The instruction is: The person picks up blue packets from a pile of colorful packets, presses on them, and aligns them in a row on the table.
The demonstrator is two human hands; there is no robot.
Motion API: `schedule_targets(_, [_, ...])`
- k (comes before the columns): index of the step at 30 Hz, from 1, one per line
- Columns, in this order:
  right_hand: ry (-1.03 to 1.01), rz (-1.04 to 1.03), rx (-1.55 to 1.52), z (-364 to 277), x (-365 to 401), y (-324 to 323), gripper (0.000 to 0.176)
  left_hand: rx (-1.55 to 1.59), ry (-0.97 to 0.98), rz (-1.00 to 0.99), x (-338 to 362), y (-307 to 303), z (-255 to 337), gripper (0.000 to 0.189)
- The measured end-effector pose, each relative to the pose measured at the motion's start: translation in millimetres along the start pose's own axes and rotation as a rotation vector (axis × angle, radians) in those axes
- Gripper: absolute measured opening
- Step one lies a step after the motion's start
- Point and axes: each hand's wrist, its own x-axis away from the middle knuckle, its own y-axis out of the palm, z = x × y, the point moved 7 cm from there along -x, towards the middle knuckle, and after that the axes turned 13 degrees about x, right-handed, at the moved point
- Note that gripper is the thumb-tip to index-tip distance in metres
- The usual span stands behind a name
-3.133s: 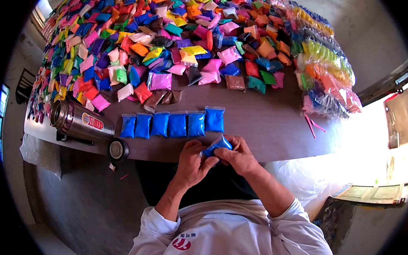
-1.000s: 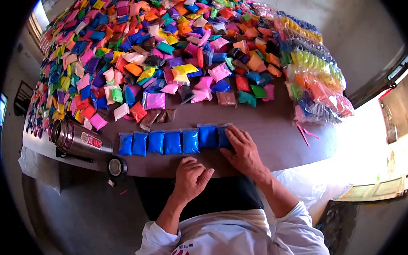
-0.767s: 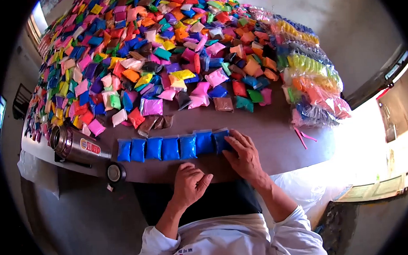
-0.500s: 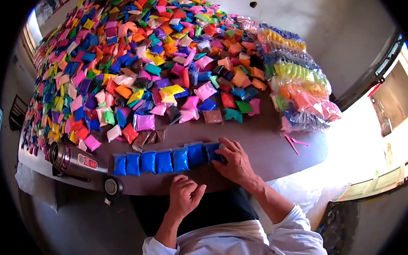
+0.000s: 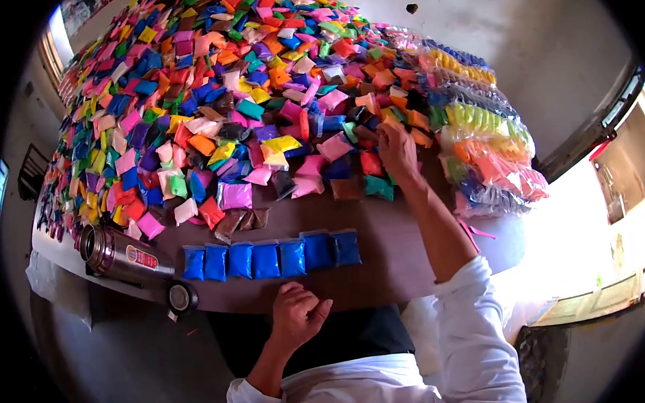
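Observation:
A row of several blue packets (image 5: 253, 261) lies flat along the front of the brown table (image 5: 396, 270). My left hand (image 5: 298, 312) rests at the table's front edge, just below the row. Its fingers are curled in, the thumb stands a little off, and nothing shows in it. My right hand (image 5: 397, 150) reaches out over the row's right side to the near right part of a big heap of coloured packets (image 5: 213, 127). Its fingers point down among orange, brown and green packets, and the fingertips are hidden there.
An uncapped steel flask (image 5: 129, 256) lies on its side at the left, its black lid (image 5: 181, 297) at the table edge. Stacked clear bags of sorted packets (image 5: 487, 135) stand at the right. Pink strips (image 5: 473, 232) lie before them.
My right hand has left the blue packet at the row's right end and moved forward to the heap. That packet now lies flat in the row. My left hand stays by the table edge.

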Motion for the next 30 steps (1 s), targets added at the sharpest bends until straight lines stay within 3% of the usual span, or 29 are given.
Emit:
schedule_targets(3, [-0.014, -0.133, 0.056, 17.4, -17.8, 31.4, 0.024, -0.014, -0.011, 0.028, -0.3, -1.8, -0.4, 0.025])
schedule_targets(6, [0.036, -0.422, 0.278, 26.5, -24.8, 61.1, 0.043, 0.048, -0.059, 0.027, 1.8, -2.5, -4.1, 0.023])
schedule_targets(16, [0.088, -0.454, 0.269, 45.9, -37.7, 64.9, 0.038, 0.047, -0.084, -0.011, 0.6, 0.6, -2.8, 0.022])
schedule_targets(18, [0.158, -0.257, 0.13, 48.3, -41.7, 51.9, 0.03, 0.058, -0.086, -0.013, 1.2, 0.3, -3.8, 0.022])
schedule_targets(19, [0.155, -0.256, 0.137, 48.0, -41.2, 45.6, 0.03, 0.05, -0.077, 0.002, 0.4, -0.6, -2.7, 0.023])
schedule_targets(21, [0.524, -0.497, -0.572, 57.8, -15.0, 43.4, 0.029, 0.054, -0.069, 0.015, 0.7, -0.1, -2.3, 0.024])
schedule_targets(22, [0.559, -0.416, -0.706, 45.4, -6.7, 29.1, 0.026, 0.038, -0.044, 0.017, 0.6, -0.9, -1.8, 0.025])
schedule_targets(30, [0.669, -0.544, -1.166, 23.0, 63.8, -3.7, 0.022, -0.006, 0.038, 0.011, 2.4, 2.0, -2.0, 0.024])
